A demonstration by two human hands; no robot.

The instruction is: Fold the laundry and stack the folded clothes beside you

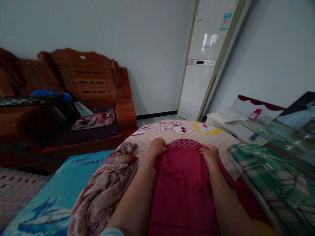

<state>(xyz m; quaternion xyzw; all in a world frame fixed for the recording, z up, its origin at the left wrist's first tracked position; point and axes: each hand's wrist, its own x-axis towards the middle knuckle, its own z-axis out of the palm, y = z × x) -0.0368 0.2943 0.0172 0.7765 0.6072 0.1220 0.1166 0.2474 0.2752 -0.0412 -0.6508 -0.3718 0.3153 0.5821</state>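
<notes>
A dark pink long-sleeved top [180, 186] lies spread on the patterned tablecloth [147, 139], its neck end away from me. Dotted, netlike fabric [184, 143] shows at the neckline. My left hand [158, 146] pinches the top at its left shoulder. At the opposite shoulder my right hand [209, 153] grips the cloth, fingers closed over the edge. One sleeve [225, 173] sticks out to the right beyond my right wrist. Both forearms run along the sides of the top.
Left of my arm lies a crumpled pinkish-brown cloth [105, 193]. A green plaid garment [273, 173] rests at the right, near a glass shelf [278, 137]. Beyond stand a wooden sofa [91, 78], a tall white air conditioner [201, 75] and a blue printed cover [56, 193].
</notes>
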